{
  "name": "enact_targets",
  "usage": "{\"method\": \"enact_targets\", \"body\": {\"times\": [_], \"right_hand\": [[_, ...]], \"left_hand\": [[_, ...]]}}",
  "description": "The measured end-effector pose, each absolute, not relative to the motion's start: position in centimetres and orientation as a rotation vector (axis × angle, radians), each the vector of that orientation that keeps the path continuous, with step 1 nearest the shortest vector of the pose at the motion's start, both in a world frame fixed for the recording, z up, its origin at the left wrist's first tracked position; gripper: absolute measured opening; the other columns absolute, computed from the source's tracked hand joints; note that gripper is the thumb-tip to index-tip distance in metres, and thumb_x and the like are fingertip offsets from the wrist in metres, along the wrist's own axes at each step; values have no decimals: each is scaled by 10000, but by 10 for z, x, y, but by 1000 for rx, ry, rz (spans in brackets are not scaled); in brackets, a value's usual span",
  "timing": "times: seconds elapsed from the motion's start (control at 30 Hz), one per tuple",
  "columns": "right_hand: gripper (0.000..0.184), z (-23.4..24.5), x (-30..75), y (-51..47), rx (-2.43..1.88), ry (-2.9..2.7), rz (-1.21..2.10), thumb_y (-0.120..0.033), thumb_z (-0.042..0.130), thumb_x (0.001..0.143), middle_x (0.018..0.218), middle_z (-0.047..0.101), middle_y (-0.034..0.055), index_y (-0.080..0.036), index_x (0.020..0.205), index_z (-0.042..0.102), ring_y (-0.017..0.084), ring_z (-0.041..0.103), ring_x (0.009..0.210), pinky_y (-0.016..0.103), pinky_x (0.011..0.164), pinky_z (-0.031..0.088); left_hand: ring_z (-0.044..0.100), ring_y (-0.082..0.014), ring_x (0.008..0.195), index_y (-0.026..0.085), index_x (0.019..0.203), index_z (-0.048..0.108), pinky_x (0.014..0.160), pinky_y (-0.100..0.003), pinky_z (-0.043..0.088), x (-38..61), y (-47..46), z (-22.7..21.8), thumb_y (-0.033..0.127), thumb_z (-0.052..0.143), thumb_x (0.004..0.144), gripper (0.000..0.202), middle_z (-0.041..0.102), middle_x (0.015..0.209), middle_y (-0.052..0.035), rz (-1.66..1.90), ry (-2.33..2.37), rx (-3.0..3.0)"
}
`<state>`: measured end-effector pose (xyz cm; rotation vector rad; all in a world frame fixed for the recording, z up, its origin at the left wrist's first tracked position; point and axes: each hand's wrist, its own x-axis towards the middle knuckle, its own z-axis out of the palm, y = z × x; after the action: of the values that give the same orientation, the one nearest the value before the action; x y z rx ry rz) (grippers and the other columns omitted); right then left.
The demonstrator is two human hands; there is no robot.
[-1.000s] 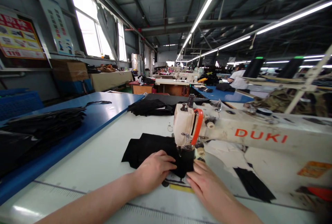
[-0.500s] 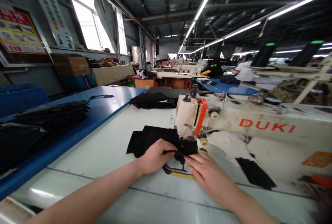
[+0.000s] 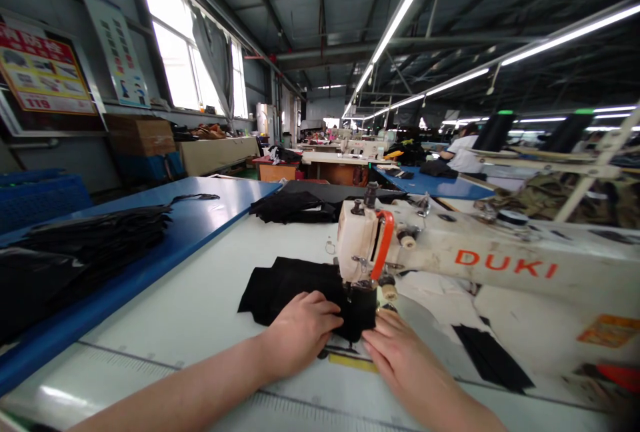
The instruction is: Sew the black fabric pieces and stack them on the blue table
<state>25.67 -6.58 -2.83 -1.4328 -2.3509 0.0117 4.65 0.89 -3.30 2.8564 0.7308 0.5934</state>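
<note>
A piece of black fabric (image 3: 295,285) lies on the pale sewing table, its right part under the head of a sewing machine (image 3: 357,245) lettered DUKI. My left hand (image 3: 303,329) rests on the near edge of the fabric, its fingers bent and pressed together on the cloth. At the fabric's near right corner, my right hand (image 3: 400,345) holds the edge between thumb and fingers, just in front of the presser foot. The fingertips partly cover the cloth's edge. Whether the needle is in the cloth, I cannot tell.
Stacked black pieces (image 3: 95,232) lie on the blue table (image 3: 225,195) at left. More black fabric (image 3: 300,205) sits behind the machine. A black strip (image 3: 493,355) lies right of my right hand. Thread cones (image 3: 495,131) stand at right, with a person (image 3: 463,152) farther off.
The near edge of the fabric, folded up between my fingers before, now lies flatter and reaches closer to me. Both hands have shifted slightly toward me; the camera view has tilted up.
</note>
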Motion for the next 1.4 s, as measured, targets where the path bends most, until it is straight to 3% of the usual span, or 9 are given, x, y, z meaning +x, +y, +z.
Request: {"method": "enact_targets", "body": {"times": [0.1,0.2,0.33,0.53,1.4], "right_hand": [[233,-30,265,-63,-1407,-2274,-84,-101,406,893,813,577,35,-193,788,592,192,543,822,398,838,436],[196,-31,272,-62,-1366,-2076,-246,-121,408,897,927,605,81,-164,950,592,216,546,883,409,815,447],[267,-31,263,-62,-1255,-2113,-291,-116,428,884,1056,610,92,-172,1095,582,228,537,1000,423,893,437],[300,-32,247,-60,-1442,-2265,-83,-75,471,845,1045,622,49,-213,1053,637,213,546,987,387,891,463],[254,-32,251,-56,-1526,-2251,-88,-86,437,867,1014,617,64,-201,996,625,222,547,972,407,876,445]], "left_hand": [[535,-205,1037,237,1085,639,902,-342,430,47,10,-33,159,521,885,245,638,1150,-4,591,704,2903],[545,-197,1069,226,1090,635,942,-333,426,46,13,-32,155,506,896,244,633,1164,-12,581,648,2940],[571,-191,1071,191,1104,622,961,-323,436,46,18,-35,164,474,924,234,632,1172,-41,569,544,3024],[572,-185,1083,184,1098,619,951,-313,458,55,24,-42,165,493,920,219,644,1150,-49,622,510,3072],[564,-215,1120,197,1162,609,966,-377,466,58,33,-54,173,493,915,274,628,1199,-59,639,554,2990]]}}
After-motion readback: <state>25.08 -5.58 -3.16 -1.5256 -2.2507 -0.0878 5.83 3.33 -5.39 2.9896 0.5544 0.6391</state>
